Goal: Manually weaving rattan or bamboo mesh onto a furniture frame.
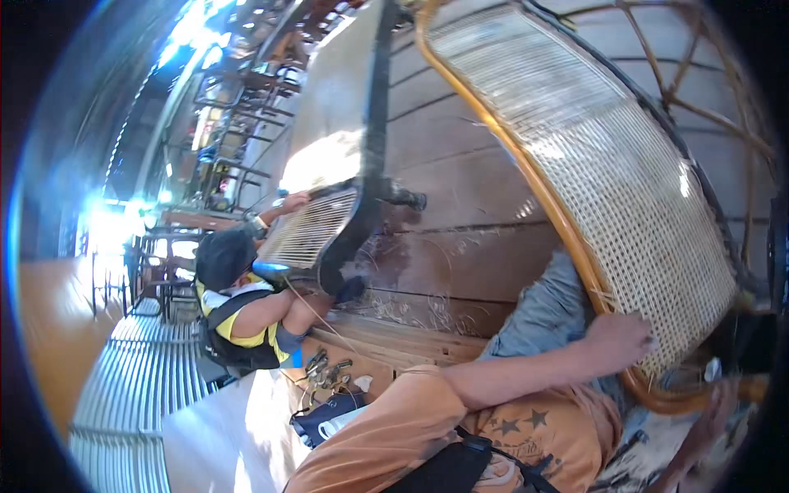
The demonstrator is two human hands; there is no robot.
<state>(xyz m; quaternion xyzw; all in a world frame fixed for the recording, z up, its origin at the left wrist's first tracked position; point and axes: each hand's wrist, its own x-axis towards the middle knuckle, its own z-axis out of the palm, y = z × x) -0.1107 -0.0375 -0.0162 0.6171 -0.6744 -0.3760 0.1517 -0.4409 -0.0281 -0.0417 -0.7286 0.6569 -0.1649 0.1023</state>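
A rattan chair [526, 156] with a pale woven cane panel [608, 164] lies tilted across my lap. My left hand [622, 338] reaches out from an orange sleeve and grips the chair's lower edge, with its fingers on the weave beside the orange-brown frame. My right hand [717, 411] shows only as a blurred shape at the lower right rim. It is close to the end of the frame, and its grip is hidden. My grey trouser knee [542, 312] is under the chair.
A co-worker in a black cap [223, 256] and a yellow and black top sits to the left, one hand [293, 200] on a black-framed chair [362, 197] with a woven seat. Metal tools [325, 368], a dark bag [329, 417] and loose cane strands [411, 311] lie on the wooden planks.
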